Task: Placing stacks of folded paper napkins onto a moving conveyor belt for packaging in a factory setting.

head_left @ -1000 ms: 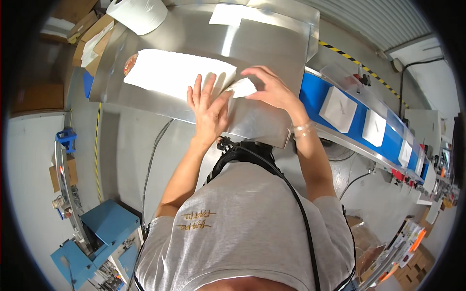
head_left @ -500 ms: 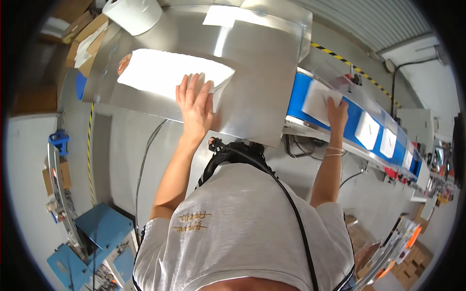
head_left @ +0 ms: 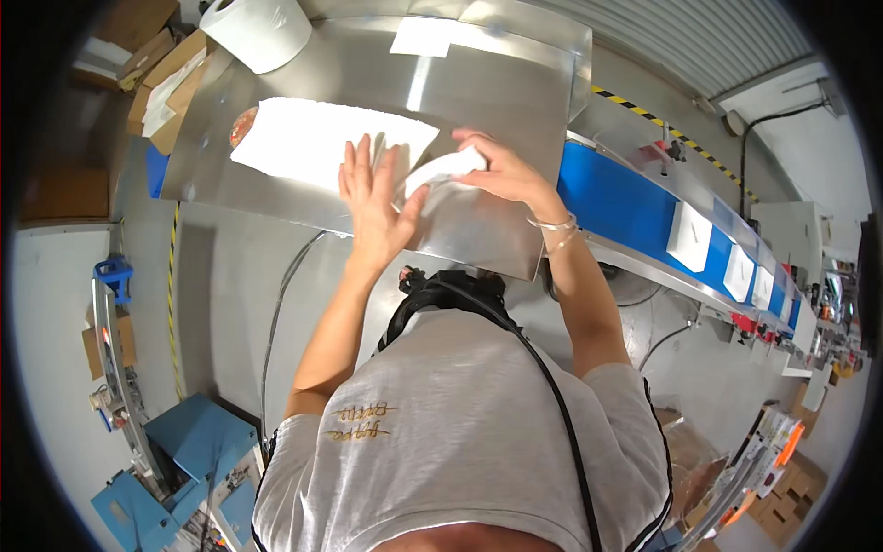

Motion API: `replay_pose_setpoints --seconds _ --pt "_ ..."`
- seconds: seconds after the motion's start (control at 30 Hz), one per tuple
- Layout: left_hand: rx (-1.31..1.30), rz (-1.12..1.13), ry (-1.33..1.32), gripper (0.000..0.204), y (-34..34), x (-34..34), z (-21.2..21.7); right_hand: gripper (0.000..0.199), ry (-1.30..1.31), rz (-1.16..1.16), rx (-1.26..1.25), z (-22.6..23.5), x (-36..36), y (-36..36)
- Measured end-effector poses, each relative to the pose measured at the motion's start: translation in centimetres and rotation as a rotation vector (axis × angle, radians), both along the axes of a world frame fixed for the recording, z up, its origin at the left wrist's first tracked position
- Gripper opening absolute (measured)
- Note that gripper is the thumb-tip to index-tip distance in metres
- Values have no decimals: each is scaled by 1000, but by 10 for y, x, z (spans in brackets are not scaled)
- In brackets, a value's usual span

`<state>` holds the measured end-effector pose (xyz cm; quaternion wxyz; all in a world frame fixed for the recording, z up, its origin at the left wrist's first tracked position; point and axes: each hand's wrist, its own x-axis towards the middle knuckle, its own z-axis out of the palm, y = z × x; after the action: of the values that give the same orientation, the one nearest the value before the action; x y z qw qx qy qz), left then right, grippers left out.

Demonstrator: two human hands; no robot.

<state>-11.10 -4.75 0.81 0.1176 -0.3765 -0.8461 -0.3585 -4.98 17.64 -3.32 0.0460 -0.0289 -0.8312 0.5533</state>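
A fanned row of white sheets [head_left: 308,143] lies across the metal table [head_left: 497,92]. My left hand [head_left: 374,198] rests on the right part of this row, fingers stretched out and thumb apart. From the row's right end, my right hand [head_left: 497,167] grips a white sheet [head_left: 446,168] that bends upward between my two hands. Its fingertips are partly hidden behind the sheet. To the right, a blue conveyor belt [head_left: 612,193] carries several white pieces, the nearest a white sheet [head_left: 690,235] with a small dark mark.
A big white roll [head_left: 262,37] stands at the table's far left, beside an open cardboard box [head_left: 170,92]. One flat white sheet [head_left: 420,37] lies at the table's back edge. A clear guard [head_left: 708,198] runs along the belt. A black cable [head_left: 290,276] hangs below the table.
My right hand has left the belt, come back to the table and taken hold of a sheet's end. White pieces on the belt have shifted right, away from the table. My left hand stays on the row.
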Motion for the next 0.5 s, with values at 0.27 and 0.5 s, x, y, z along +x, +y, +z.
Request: replay_pose_setpoints --seconds 0.27,0.5 --pt "-13 42 93 36 -10 -12 -9 51 -198 -649 170 -61 149 127" --pt "23 58 166 30 -4 -9 -16 65 -312 -981 968 7 136 98"
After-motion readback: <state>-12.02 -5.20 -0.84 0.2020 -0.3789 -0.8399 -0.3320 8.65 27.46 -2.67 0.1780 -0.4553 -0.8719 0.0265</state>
